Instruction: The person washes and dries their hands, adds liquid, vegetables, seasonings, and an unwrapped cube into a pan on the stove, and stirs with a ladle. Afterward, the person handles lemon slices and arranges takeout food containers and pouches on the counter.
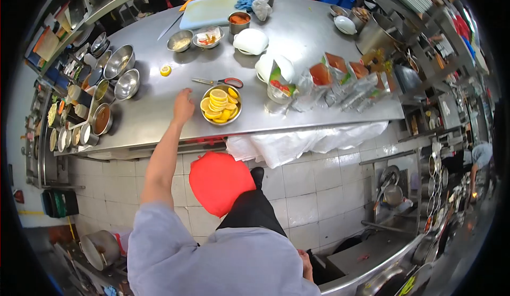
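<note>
Beside the person's right hip, I get only part of the right hand (305, 264); the body hides the rest, so I cannot tell how its fingers sit. The left hand (183, 107) reaches over the steel counter (151, 102), fingers loosely extended; whether it touches the metal, I can't make out. Just right of it, the bowl of lemon slices (221, 104) sits near the front edge, with scissors (218, 82) right behind. I see bare steel between that hand and the metal bowls (127, 84) on the left. A cut lemon (166, 70) lies beyond the hand. White cloth (281, 146) hangs under the edge, above pale floor tiles (329, 174).
</note>
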Demonstrator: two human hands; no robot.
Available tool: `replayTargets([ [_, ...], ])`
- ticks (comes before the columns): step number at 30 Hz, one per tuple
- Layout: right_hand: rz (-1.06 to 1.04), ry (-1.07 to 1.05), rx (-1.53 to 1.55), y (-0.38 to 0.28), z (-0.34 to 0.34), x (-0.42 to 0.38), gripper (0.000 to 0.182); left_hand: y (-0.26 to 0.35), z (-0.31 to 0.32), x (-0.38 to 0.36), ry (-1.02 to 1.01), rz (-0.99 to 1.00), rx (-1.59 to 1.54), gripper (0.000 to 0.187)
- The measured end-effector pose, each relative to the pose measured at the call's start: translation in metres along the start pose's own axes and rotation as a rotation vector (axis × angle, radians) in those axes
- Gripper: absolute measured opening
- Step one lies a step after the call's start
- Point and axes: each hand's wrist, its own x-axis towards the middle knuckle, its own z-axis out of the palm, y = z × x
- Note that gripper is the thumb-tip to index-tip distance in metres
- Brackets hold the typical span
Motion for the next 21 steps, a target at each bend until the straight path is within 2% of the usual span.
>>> replayTargets([
  [2, -0.012, 0.002, -0.064, -0.033, -0.009, 0.004, 0.011, 0.007, 0.003, 0.029, 0.003, 0.254, 0.189, 0.029],
  [3, -0.004, 0.011, -0.134, -0.052, -0.013, 0.005, 0.012, 0.007, 0.009, 0.043, 0.014, 0.236, 0.183, 0.029],
  [4, 0.009, 0.022, -0.208, -0.072, -0.02, 0.003, 0.012, 0.006, 0.014, 0.054, -0.008, 0.308, 0.246, 0.026],
  [5, 0.044, 0.029, -0.148, -0.1, -0.019, -0.003, 0.018, 0.004, 0.019, 0.063, -0.035, 0.38, 0.309, 0.023],
  [6, 0.046, 0.033, -0.166, -0.115, -0.02, 0.002, 0.018, 0.002, 0.02, 0.073, -0.034, 0.363, 0.304, 0.023],
  [8, 0.065, 0.192, -0.116, -0.147, -0.027, 0.017, 0.029, -0.001, 0.022, 0.092, -0.267, 0.3, 0.47, 0.018],
  [9, 0.065, 0.204, -0.12, -0.163, -0.027, 0.025, 0.036, -0.007, 0.022, 0.097, -0.262, 0.286, 0.469, 0.018],
  [12, 0.054, 0.236, -0.223, -0.214, -0.012, 0.036, 0.041, -0.026, 0.014, 0.078, -0.245, 0.238, 0.407, 0.014],
  [14, 0.022, 0.206, -0.274, -0.228, -0.008, 0.053, 0.041, -0.024, 0.003, 0.049, -0.167, 0.133, 0.299, 0.013],
  [16, -0.01, 0.086, -0.251, -0.24, 0.002, 0.064, 0.037, -0.022, -0.01, 0.028, -0.115, 0.034, 0.253, 0.014],
  [19, -0.01, 0.003, -0.374, -0.266, 0.026, 0.08, 0.041, -0.029, -0.027, 0.008, -0.045, -0.241, 0.072, 0.019],
  [21, -0.015, -0.087, -0.48, -0.278, 0.033, 0.094, 0.044, -0.036, -0.033, 0.008, -0.03, -0.273, 0.086, 0.019],
])
